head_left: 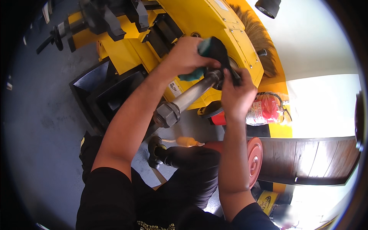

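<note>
A yellow machine (205, 17) carries a steel shaft (191, 94) that sticks out toward the lower left, with a large hex nut (167, 114) at its outer end. My left hand (188, 57) is closed on a teal and black cloth (209, 51) above the shaft's inner end. My right hand (239, 92) holds the dark, hanging part of the same cloth just right of the shaft, its fingers curled. The cloth and my hands partly hide where the shaft meets the machine.
Black trays (84, 82) lie left of the shaft. Right are a wrapped fire extinguisher (270, 107), a straw broom (260, 46) and a red lidded bucket (253, 163). An orange bottle-like object (186, 142) is beside my leg. Wooden panelling (314, 161) runs along the right.
</note>
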`<action>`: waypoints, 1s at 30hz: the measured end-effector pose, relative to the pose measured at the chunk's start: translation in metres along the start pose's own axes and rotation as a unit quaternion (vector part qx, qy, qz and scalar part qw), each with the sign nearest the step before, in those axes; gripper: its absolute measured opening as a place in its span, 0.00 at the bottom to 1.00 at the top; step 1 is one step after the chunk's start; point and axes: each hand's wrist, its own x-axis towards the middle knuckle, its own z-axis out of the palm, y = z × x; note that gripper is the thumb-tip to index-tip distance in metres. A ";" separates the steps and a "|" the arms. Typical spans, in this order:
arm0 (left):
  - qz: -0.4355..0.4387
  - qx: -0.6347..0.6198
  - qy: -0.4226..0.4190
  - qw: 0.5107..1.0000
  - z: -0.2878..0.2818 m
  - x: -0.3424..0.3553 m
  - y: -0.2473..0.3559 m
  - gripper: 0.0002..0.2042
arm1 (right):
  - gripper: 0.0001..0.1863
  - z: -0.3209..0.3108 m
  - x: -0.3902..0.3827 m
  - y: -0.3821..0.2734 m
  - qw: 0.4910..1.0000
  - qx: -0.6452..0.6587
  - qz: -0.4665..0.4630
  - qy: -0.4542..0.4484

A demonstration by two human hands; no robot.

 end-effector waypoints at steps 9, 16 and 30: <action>0.021 -0.047 0.034 0.998 0.004 0.003 -0.006 0.15 | 0.09 -0.002 -0.001 0.003 0.999 0.009 0.039 -0.007; 0.021 0.042 0.030 0.998 0.010 0.002 0.014 0.21 | 0.09 -0.008 -0.011 0.011 0.989 0.129 0.055 0.037; -0.007 -0.035 0.040 0.999 -0.003 0.004 -0.008 0.18 | 0.11 0.003 0.006 -0.003 1.000 -0.013 0.000 -0.010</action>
